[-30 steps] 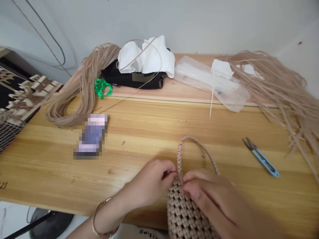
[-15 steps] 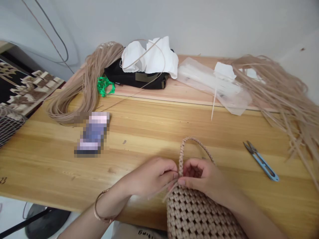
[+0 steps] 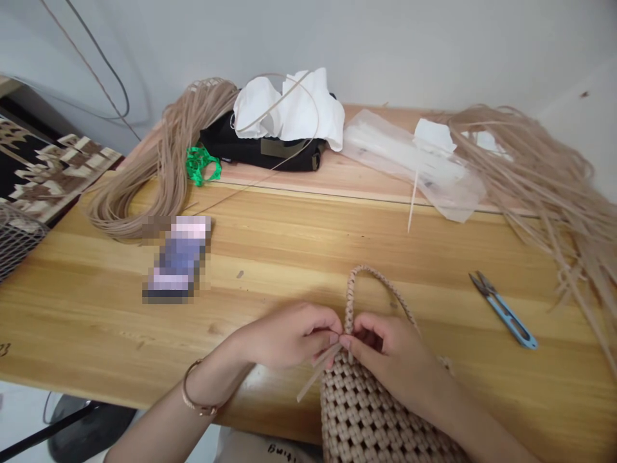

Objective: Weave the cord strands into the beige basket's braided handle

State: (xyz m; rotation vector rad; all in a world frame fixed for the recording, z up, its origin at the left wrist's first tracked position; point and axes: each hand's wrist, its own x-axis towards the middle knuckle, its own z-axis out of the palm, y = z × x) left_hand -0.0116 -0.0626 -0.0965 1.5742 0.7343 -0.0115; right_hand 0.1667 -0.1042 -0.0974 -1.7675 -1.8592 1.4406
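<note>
A woven beige bag (image 3: 371,411) rests at the table's front edge, its braided handle (image 3: 351,289) arching upward. At the base of that handle, the fingertips of both hands nearly meet. My left hand (image 3: 299,334) pinches a flat beige strip (image 3: 315,376) whose loose ends hang down to the left. My right hand (image 3: 390,347) is closed with thumb and index finger at the same spot, against the bag's rim by the handle. The exact point of the pinch is partly hidden by the fingers.
Blue thread snips (image 3: 504,312) lie on the right. A pixelated phone-like object (image 3: 178,260) is on the left. Bundles of beige strips (image 3: 164,167), a black pouch (image 3: 289,154), white paper (image 3: 313,109), green netting (image 3: 202,166) and a clear plastic bag (image 3: 434,173) line the back.
My right thumb has shifted up and left to meet the left fingertips at the handle base. The loose strip ends swing slightly downward. The view tilts a little.
</note>
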